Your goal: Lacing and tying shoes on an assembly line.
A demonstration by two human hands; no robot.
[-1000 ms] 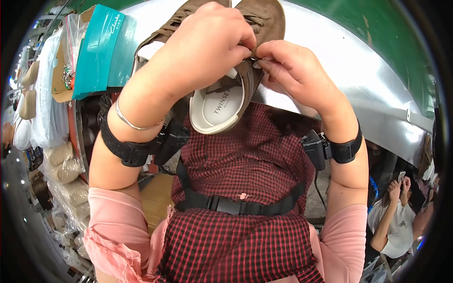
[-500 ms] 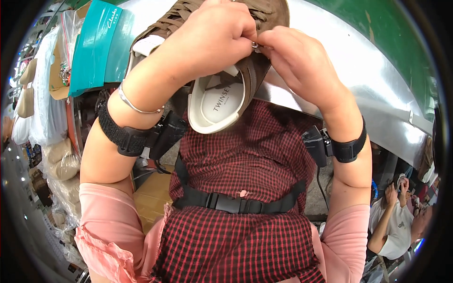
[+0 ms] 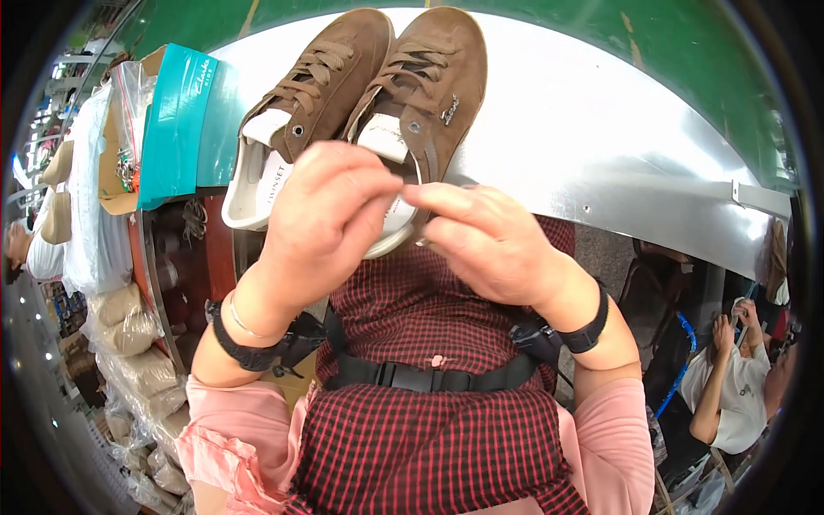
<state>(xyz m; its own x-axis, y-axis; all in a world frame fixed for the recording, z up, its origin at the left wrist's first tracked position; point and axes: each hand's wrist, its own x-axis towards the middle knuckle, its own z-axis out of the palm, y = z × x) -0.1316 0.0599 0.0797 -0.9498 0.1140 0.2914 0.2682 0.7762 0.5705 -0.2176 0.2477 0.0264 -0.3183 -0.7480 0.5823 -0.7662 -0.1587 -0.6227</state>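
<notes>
A pair of brown lace-up sneakers with white insides rests on the metal table, toes pointing away from me. The left sneaker (image 3: 339, 56) lies beside the right sneaker (image 3: 451, 60), which carries a small metal ornament (image 3: 450, 109) on its outer side. Over the right sneaker's heel opening my two hands meet at the fingertips. My left hand (image 3: 330, 219) is closed in a pinch, slightly blurred. My right hand (image 3: 489, 240) also pinches, thumb and forefinger pressed together. Whatever lies between the fingertips is too small to make out.
The shiny metal table (image 3: 601, 129) curves away to the right. At its left stands a teal shoebox (image 3: 176, 129) beside an open carton (image 3: 120, 189). Wrapped tan items (image 3: 120, 309) are stacked at far left. Another person (image 3: 730, 386) sits at lower right.
My hands have come back toward me, from the right sneaker's upper side to above its heel. The small metal ornament, earlier mostly covered by my fingers, now shows on the shoe.
</notes>
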